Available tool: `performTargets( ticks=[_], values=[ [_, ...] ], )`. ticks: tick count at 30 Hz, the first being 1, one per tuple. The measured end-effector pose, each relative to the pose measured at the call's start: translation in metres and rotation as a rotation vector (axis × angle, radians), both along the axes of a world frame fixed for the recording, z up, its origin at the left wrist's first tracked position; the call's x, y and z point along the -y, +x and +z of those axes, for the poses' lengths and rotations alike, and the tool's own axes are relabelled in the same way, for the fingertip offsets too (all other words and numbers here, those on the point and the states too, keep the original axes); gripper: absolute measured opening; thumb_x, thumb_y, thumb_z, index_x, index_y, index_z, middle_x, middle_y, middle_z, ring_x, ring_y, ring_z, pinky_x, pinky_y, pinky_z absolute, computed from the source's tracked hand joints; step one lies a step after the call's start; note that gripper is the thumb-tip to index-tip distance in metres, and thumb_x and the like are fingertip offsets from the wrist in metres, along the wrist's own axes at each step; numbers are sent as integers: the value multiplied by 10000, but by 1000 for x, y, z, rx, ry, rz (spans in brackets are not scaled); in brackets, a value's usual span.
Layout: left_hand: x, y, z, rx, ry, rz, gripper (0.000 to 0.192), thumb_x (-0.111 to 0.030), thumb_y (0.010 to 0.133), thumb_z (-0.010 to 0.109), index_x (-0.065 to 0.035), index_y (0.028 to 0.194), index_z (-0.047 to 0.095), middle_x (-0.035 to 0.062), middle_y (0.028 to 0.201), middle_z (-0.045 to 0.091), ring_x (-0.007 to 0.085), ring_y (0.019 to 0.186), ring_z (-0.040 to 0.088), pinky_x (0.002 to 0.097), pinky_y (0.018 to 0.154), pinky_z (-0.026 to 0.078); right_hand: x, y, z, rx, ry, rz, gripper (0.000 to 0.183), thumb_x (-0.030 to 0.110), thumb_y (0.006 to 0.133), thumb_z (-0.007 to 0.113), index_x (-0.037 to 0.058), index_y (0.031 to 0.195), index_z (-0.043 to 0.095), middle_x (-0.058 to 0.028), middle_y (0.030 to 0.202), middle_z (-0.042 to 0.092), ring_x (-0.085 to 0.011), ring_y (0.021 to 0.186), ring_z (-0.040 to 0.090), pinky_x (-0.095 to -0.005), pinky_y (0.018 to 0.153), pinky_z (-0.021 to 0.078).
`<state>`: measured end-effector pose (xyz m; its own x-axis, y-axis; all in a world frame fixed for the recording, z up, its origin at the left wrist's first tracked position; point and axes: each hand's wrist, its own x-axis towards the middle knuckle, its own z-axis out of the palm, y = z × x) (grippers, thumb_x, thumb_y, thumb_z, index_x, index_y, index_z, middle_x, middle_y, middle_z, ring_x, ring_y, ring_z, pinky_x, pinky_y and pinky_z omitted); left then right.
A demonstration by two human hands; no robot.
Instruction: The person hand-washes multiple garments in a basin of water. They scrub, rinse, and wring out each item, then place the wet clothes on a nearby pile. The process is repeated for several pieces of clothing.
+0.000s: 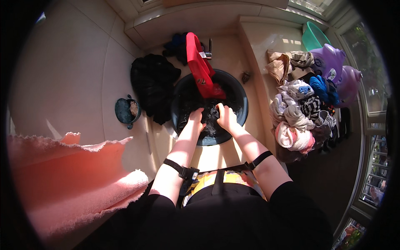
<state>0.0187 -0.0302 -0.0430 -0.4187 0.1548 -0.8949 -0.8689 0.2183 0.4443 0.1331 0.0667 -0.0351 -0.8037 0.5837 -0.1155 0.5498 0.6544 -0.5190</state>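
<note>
In front of me stands a dark round basin holding water and dark wet cloth. My right hand grips a bunched piece of that cloth near the basin's middle. Opposite it, my left hand is over the basin's left half; its fingertips are lost against the dark water and cloth, so its hold is unclear. A red garment with a white tag hangs down beside the metal tap, its lower end reaching into the basin.
Black clothing is heaped left of the basin. A small teal pot-shaped container is on the left wall. Pink towelling hangs at lower left. On the right ledge are piled clothes, purple jugs and a green basin.
</note>
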Motion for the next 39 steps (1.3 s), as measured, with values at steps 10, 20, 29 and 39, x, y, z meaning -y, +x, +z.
performTargets(
  ticks=[10,20,29,39],
  values=[
    [19,14,67,361,823,144,859,-785,885,246,-126,1412,412,179,1393,474,405,1251,489,625,1004,419,14,-4,136,-555,-491,314,336,-74,628,637,31,946,605,-111,979,557,-279,989,567,-325,904,455],
    [0,-4,59,332,752,313,474,-382,921,425,-38,1211,575,178,1213,623,376,1105,602,576,966,467,-16,18,104,-272,-371,-80,388,216,781,678,17,1108,623,-217,958,667,-357,943,657,-396,852,512],
    [15,15,42,292,1118,207,586,-439,850,544,-22,1262,553,180,1231,609,354,1135,587,521,1012,455,0,13,63,-371,-1702,-614,361,295,932,467,66,1197,557,-126,1103,641,-262,970,662,-441,787,598],
    [-4,4,20,368,706,407,500,-428,924,378,-28,1132,593,176,1120,663,365,1041,638,532,937,499,1,36,95,-201,-728,-210,797,291,846,731,35,1457,287,-208,1305,510,-321,1131,598,-421,937,533]
  ],
)
